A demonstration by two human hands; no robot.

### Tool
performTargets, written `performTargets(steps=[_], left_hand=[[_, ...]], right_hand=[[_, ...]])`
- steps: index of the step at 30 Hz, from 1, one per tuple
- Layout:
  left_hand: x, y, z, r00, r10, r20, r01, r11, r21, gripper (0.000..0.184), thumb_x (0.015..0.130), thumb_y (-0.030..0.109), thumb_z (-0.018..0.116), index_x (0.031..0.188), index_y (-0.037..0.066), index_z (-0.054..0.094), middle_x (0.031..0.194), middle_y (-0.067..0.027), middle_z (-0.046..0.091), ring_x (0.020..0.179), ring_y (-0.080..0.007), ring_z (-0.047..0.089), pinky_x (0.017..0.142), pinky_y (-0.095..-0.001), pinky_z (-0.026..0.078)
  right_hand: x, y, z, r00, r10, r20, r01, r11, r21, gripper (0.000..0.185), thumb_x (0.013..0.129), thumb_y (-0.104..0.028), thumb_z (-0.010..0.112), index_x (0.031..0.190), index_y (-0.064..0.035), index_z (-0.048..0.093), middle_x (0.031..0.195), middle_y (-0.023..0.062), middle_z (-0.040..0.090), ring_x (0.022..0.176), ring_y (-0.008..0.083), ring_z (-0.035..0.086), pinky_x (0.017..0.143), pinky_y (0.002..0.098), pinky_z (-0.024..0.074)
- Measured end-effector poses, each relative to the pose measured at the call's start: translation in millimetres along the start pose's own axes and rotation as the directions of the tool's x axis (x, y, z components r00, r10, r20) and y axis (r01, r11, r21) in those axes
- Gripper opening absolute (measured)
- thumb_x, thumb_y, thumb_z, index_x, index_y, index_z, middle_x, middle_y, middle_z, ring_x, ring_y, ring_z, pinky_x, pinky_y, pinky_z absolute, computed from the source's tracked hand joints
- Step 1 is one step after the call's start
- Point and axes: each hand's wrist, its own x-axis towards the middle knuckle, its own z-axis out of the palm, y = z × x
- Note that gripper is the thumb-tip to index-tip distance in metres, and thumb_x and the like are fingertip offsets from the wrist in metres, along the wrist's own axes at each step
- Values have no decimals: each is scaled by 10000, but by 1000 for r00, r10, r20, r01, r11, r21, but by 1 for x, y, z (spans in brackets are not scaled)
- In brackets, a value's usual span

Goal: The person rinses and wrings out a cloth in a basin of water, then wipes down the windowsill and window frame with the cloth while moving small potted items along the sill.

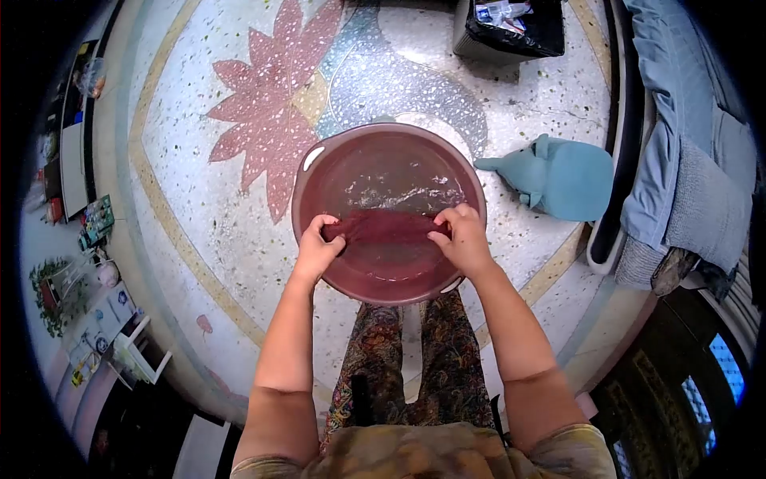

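Note:
A large reddish-brown basin with pale handle slots (pixel 307 188) holds water, and light glints on its surface. Across its middle stretches a dark red cloth (pixel 389 227), partly in the water. My left hand (pixel 321 246) pinches the cloth's left end near the basin's left wall. At the right end, my right hand (pixel 463 238) grips the cloth between thumb and fingers. Both hands are at about the same height, with the cloth spread between them.
A blue animal-shaped stool (pixel 570 180) stands right of the basin. Behind it is a black-lined bin (pixel 511 40) with litter. A sofa with blue fabric (pixel 666 112) runs along the right. Shelves, a plant (pixel 60 295) and a white chair (pixel 140 351) line the left.

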Motion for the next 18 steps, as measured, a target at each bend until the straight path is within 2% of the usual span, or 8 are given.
performTargets(steps=[1,3,5,7,10,14,16,18], left_hand=[[-1,1,-1,999,38,-17,-37,998,44,264,674,10,625,914,3,517,925,-82,568,804,-162,544,716,-278,444],[-5,5,-5,990,131,-53,-120,977,177,253,653,-6,625,875,13,506,902,-93,557,805,-192,539,724,-290,439],[-11,13,-10,970,230,-74,-197,930,309,247,632,-22,626,837,22,495,880,-103,546,805,-222,534,732,-302,433],[-22,28,-13,884,460,-78,-386,816,430,270,568,-44,620,750,43,441,850,-124,511,824,-294,503,746,-328,420],[-35,41,-15,815,568,-112,-454,747,485,296,528,-58,611,709,54,405,854,-122,507,848,-313,492,753,-341,412],[-46,42,-14,729,682,-60,-527,614,588,352,515,-62,625,802,63,465,854,-108,509,855,-319,494,766,-375,410],[-47,48,-12,751,656,-75,-496,635,592,412,502,-54,651,858,68,483,847,-109,501,851,-324,486,773,-389,402],[-40,38,-12,758,652,8,-469,536,702,438,494,-48,672,873,70,486,841,-112,494,854,-325,478,783,-394,391]], right_hand=[[0,-5,-6,1000,-1,4,1,1000,4,257,641,-123,750,816,-60,572,848,121,540,898,327,516,809,400,422],[0,-12,-17,931,-328,-158,317,944,-95,268,646,-106,741,824,-65,544,851,117,530,905,324,514,823,409,407],[-2,-8,-22,931,-354,-85,350,935,-56,276,651,-86,727,841,-63,527,845,113,523,875,325,508,806,404,403],[-5,-12,-27,924,-382,-13,382,924,-14,286,656,-66,712,857,-61,509,838,109,515,845,327,501,790,399,399],[-11,-27,-42,940,-340,19,340,937,-81,309,641,-51,702,888,-53,517,853,118,513,843,339,495,790,411,401],[-22,-32,-43,943,-332,33,333,929,-163,349,618,-61,710,921,-79,537,821,95,494,799,308,513,708,391,434],[-25,-31,-40,933,-360,30,358,910,-210,368,613,-74,716,936,-93,540,813,86,483,794,290,517,683,379,448],[-26,-30,-32,935,-354,-27,340,915,-219,360,605,-81,714,916,-99,533,818,83,472,803,271,520,638,372,458]])
